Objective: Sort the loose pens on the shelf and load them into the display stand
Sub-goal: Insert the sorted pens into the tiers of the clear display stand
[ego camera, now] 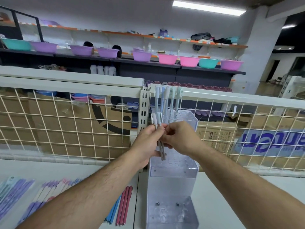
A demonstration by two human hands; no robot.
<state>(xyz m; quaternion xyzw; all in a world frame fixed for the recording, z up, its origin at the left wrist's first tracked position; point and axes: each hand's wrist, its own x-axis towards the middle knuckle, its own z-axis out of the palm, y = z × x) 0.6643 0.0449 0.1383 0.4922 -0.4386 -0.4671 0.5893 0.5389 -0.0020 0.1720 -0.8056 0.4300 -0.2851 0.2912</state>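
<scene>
While display stand (173,184) holds five upright pens (168,100) | left hand (146,143), right hand (180,138) grip two grey pens (162,152)

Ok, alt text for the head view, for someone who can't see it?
The left hand and right hand hold two grey pens over a clear display stand with five pens upright in its back row. More loose pens lie on the white shelf, lower left.

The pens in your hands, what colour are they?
The pens are grey with white caps, seen in the head view.
</scene>
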